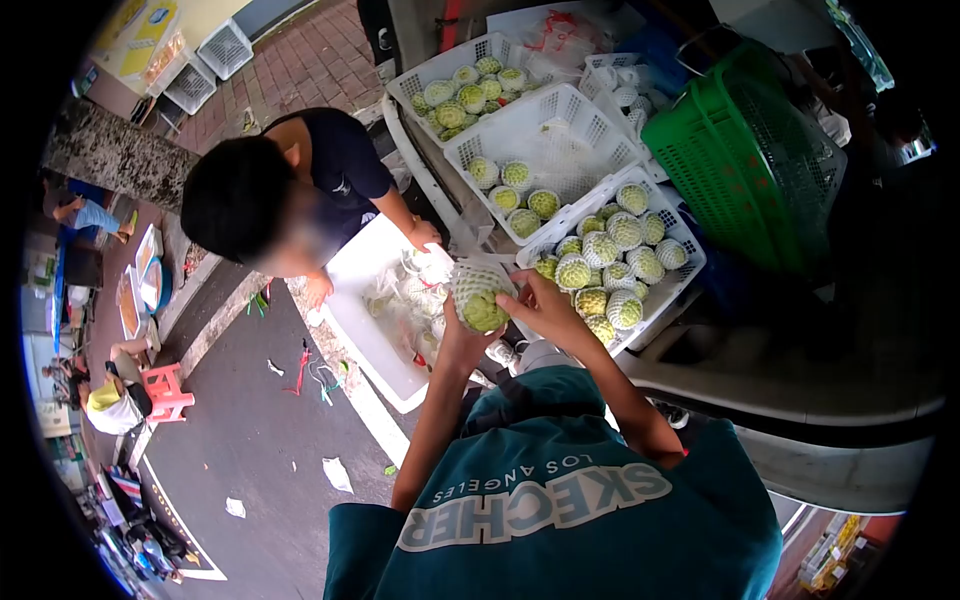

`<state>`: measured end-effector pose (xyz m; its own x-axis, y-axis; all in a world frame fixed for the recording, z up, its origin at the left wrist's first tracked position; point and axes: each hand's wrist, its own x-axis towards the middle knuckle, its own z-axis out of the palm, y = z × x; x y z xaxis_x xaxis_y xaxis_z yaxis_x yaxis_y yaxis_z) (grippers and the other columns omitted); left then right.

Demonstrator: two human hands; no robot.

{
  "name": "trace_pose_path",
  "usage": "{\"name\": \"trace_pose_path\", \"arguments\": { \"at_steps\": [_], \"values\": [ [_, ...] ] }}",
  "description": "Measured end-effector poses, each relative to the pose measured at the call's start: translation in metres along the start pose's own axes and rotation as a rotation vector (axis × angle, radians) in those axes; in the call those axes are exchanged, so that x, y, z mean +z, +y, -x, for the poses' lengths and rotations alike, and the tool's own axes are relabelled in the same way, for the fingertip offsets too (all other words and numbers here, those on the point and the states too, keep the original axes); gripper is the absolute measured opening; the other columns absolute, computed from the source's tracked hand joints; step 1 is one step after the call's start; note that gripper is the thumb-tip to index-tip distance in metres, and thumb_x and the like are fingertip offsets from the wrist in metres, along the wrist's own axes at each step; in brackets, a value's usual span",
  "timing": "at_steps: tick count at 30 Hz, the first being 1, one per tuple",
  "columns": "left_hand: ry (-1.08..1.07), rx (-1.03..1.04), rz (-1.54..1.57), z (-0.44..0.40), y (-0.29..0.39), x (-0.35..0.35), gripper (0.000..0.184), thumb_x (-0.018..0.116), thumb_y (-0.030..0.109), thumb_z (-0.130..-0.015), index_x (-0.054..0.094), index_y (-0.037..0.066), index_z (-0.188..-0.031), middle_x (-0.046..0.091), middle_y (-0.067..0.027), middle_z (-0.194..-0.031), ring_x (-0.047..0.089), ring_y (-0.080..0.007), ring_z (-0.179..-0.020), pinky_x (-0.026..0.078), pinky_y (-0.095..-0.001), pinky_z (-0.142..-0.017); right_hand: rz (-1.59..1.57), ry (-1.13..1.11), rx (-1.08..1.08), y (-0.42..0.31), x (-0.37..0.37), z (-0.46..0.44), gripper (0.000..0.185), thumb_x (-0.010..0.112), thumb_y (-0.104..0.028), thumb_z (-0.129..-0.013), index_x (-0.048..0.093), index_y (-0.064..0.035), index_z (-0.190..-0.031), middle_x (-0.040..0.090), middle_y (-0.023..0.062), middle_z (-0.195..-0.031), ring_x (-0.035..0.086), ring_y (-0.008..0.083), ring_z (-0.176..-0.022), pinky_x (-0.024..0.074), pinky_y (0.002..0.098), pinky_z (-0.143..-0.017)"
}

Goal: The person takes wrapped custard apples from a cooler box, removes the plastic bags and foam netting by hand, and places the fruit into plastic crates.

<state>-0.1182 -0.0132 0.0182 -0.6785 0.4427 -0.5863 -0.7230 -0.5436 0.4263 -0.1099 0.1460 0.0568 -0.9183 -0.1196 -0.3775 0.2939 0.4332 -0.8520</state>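
Observation:
A green custard apple (pixel 482 312) in a white foam net sleeve (pixel 484 278) is held up in front of my chest. My left hand (pixel 462 338) is closed around its lower left side. My right hand (pixel 545 305) reaches in from the right, fingers pinched at the fruit and the edge of the net. Just beyond my right hand stands a white crate (pixel 668 312) of netted custard apples (pixel 603 250). Below and left of the held fruit is a white foam box (pixel 352 262) with plastic wrapping and more netted fruit inside.
Another person (pixel 330 165) leans over the foam box, hands on its rim. In the vehicle's cargo space are a half-filled white crate (pixel 462 150), another fruit crate (pixel 405 88) and a green basket (pixel 700 150). A red stool (pixel 166 392) and litter (pixel 337 474) are on the ground.

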Motion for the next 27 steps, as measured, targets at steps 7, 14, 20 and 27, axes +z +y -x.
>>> {"name": "trace_pose_path", "arguments": {
  "at_steps": [7, 14, 20, 27],
  "values": [
    [0.065, -0.067, -0.003, -0.019, -0.033, 0.028, 0.055, 0.027, 0.05, -0.086, 0.041, 0.01, -0.12, 0.047, -0.0073, -0.119, 0.043, -0.0207, -0.11, 0.033, -0.038, -0.09, -0.426, 0.243, -0.152, 0.054, 0.024, -0.004, 0.084, 0.074, -0.034, -0.063, 0.026, 0.0048, -0.121, 0.04, 0.0204, -0.112, 0.043, 0.026, -0.106, 0.0363, 0.034, -0.089],
    [0.155, -0.024, -0.322, -0.068, -0.061, 0.011, 0.058, 0.027, 0.051, -0.087, 0.033, 0.01, -0.127, 0.043, -0.0052, -0.122, 0.037, -0.0198, -0.113, 0.025, -0.0398, -0.096, -0.831, 0.179, 0.249, 0.114, -0.024, -0.057, 0.072, 0.071, -0.025, -0.069, 0.026, -0.0135, -0.124, 0.05, 0.0032, -0.102, 0.05, 0.0111, -0.087, 0.0415, 0.0249, -0.065],
    [0.317, -0.132, -0.409, -0.056, -0.101, -0.064, 0.05, 0.03, 0.046, -0.087, 0.043, 0.01, -0.118, 0.052, -0.005, -0.114, 0.048, -0.0182, -0.103, 0.03, -0.0374, -0.088, -0.637, 0.298, 0.138, 0.165, -0.078, -0.19, 0.077, 0.076, -0.022, -0.063, 0.028, -0.0075, -0.121, 0.048, 0.0094, -0.106, 0.05, 0.0185, -0.093, 0.0442, 0.0319, -0.074],
    [0.533, -0.212, -0.756, 0.01, -0.186, -0.152, 0.024, 0.039, 0.012, -0.087, 0.049, -0.002, -0.103, 0.058, -0.0117, -0.096, 0.056, -0.0183, -0.086, 0.044, -0.0272, -0.075, 0.546, 0.5, -0.044, 0.177, -0.114, -0.382, 0.08, 0.076, -0.017, -0.054, 0.034, -0.0225, -0.121, 0.043, 0.0126, -0.113, 0.046, 0.0345, -0.098, 0.0333, 0.0511, -0.081]
  ]
}}
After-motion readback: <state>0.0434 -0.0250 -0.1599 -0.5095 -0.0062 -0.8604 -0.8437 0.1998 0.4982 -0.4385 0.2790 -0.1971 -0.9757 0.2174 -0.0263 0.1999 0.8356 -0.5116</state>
